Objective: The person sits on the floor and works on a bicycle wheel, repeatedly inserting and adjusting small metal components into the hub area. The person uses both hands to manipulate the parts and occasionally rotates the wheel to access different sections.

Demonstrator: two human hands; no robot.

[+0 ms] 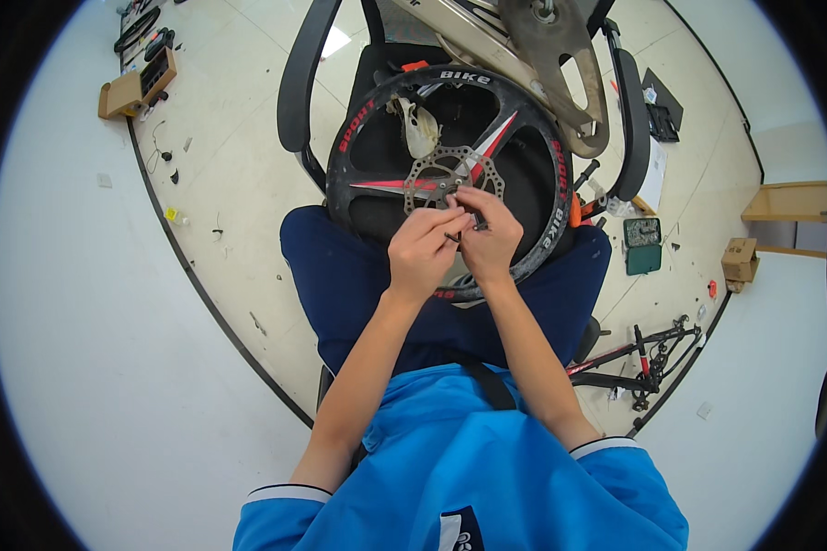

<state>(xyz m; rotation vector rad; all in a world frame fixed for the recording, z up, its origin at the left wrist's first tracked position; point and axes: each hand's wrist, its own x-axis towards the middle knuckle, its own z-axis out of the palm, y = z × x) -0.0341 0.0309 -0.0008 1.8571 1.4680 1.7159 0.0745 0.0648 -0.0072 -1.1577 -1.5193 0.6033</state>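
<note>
My left hand [423, 250] and my right hand [490, 237] meet over the hub of a black bicycle wheel [344, 174], fingers closed in pinches. Between them pokes the end of a small dark rod [452, 237]; which hand grips it, and what else the fingertips hold, is too small to make out. A perforated metal brake disc [417, 172] is at the wheel's centre, just beyond my fingertips, its near part hidden by my hands. Broad spokes with red and white markings run out to the rim. The wheel's near edge rests against my thighs.
A black chair with armrests [305, 78] stands around the wheel. Beyond it is a grey bicycle frame part [560, 69]. On the floor to the right lie a green case [642, 246] and a black-and-red bicycle frame [648, 363]. An open cardboard box [138, 89] sits far left.
</note>
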